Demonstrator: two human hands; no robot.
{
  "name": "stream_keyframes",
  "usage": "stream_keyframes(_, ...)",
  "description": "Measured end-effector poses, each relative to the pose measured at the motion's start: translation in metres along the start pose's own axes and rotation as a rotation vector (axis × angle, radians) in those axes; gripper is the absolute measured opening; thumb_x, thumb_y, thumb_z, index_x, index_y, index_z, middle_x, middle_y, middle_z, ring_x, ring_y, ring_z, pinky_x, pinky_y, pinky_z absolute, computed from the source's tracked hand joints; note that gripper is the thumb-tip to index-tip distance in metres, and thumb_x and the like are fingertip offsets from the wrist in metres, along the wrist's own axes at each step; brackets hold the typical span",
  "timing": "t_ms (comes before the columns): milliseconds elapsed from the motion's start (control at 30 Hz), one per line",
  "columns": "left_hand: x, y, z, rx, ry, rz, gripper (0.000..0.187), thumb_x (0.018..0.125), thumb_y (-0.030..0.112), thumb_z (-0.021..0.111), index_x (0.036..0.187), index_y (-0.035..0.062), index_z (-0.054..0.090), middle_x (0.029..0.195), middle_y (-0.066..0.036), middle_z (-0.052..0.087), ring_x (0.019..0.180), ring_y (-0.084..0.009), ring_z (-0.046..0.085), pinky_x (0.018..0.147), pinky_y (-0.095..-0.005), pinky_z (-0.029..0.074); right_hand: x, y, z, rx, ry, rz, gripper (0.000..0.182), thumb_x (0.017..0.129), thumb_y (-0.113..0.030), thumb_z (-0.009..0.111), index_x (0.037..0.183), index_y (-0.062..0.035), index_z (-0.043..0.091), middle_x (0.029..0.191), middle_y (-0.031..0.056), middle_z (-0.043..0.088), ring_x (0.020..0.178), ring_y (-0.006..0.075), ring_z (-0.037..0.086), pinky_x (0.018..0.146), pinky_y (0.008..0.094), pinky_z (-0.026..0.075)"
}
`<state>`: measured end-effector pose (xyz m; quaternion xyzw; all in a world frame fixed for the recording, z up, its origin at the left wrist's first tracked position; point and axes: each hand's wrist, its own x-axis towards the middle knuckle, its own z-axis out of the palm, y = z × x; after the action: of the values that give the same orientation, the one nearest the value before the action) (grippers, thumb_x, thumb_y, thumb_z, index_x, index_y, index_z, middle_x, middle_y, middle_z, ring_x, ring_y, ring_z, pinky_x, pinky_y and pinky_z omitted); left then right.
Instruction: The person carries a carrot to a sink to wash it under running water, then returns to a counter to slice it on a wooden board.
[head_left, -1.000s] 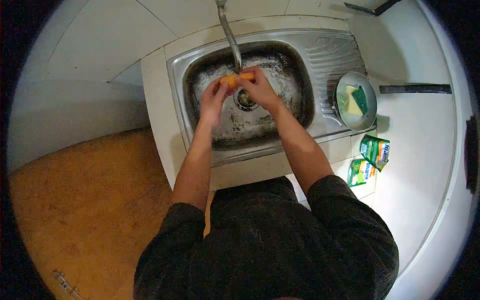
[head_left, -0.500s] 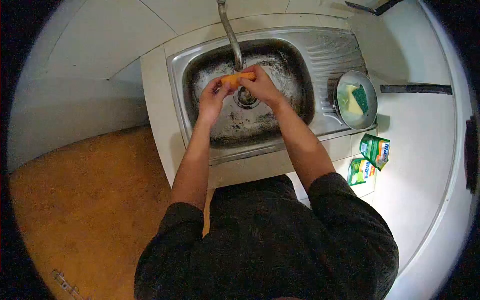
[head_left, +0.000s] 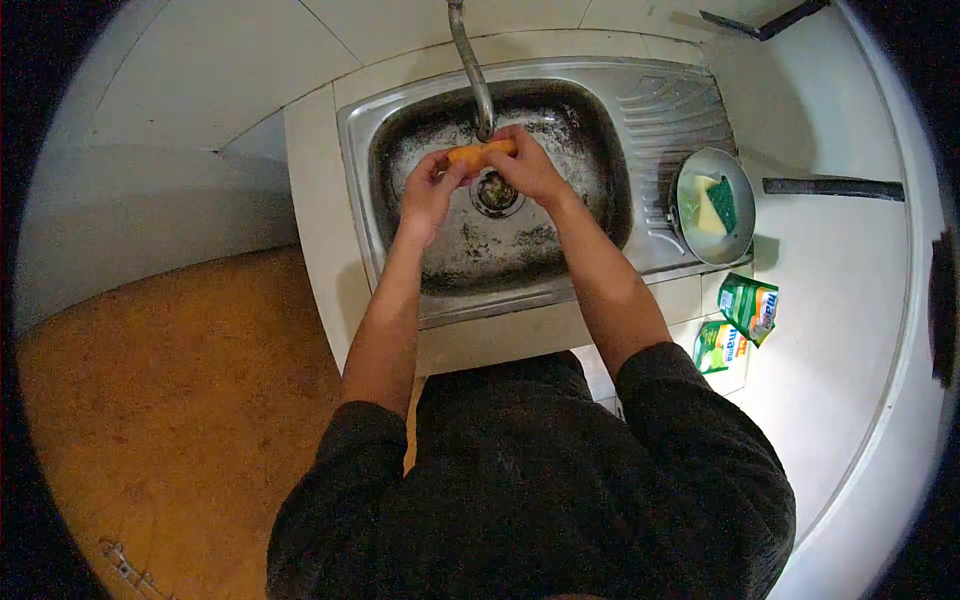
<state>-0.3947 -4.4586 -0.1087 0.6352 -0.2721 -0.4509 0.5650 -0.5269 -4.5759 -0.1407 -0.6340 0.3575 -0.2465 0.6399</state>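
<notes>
An orange carrot-like item lies crosswise between my two hands, just below the spout of the metal tap. My left hand grips its left end with bent fingers. At the right end, my right hand is closed round it, the thumb on the near side. Both hands are over the stained metal sink, a little above the drain. Whether water runs from the tap I cannot tell.
On the ribbed drainboard at the right sits a round metal bowl or pan with a yellow and green sponge. Two green packets lie nearer me on the tiled counter edge. A dark bar is at the far right.
The view has shifted slightly. Both hands still hold the orange item below the spout, with only a small change in the fingers round it.
</notes>
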Motion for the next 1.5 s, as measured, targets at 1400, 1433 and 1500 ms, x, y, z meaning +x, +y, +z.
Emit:
stream_keyframes(1400,0.016,-0.01,-0.005,-0.213,-0.045,-0.098,0.037,0.094,0.027,0.057,0.116,-0.0038,0.054,0.097,-0.012,0.064,0.077,-0.0189,0.066,0.072,-0.0299,0.052,0.006,0.012,-0.005,-0.109,-0.143,-0.009,0.031,0.096,-0.013,0.047,0.122,0.003,0.043,0.096,0.0104,0.06,0.075,0.0143,0.061,0.068,0.0285,0.052)
stream_keyframes(1433,0.017,-0.011,-0.007,-0.213,-0.046,-0.098,0.037,0.094,0.027,0.057,0.116,-0.0038,0.054,0.097,-0.012,0.064,0.077,-0.0189,0.066,0.072,-0.0299,0.052,0.004,0.01,-0.004,0.036,-0.115,0.044,0.029,0.095,-0.016,0.049,0.12,-0.0009,0.047,0.092,0.0084,0.061,0.073,0.0126,0.061,0.065,0.0269,0.051)
stream_keyframes(1500,0.018,-0.009,-0.011,-0.204,-0.069,-0.098,0.037,0.094,0.025,0.058,0.116,-0.0043,0.054,0.097,-0.012,0.064,0.078,-0.0192,0.066,0.072,-0.0294,0.052,0.003,0.009,-0.004,0.18,-0.087,0.097,0.028,0.094,-0.018,0.05,0.118,-0.0049,0.051,0.088,0.0065,0.062,0.071,0.011,0.06,0.062,0.0253,0.051)
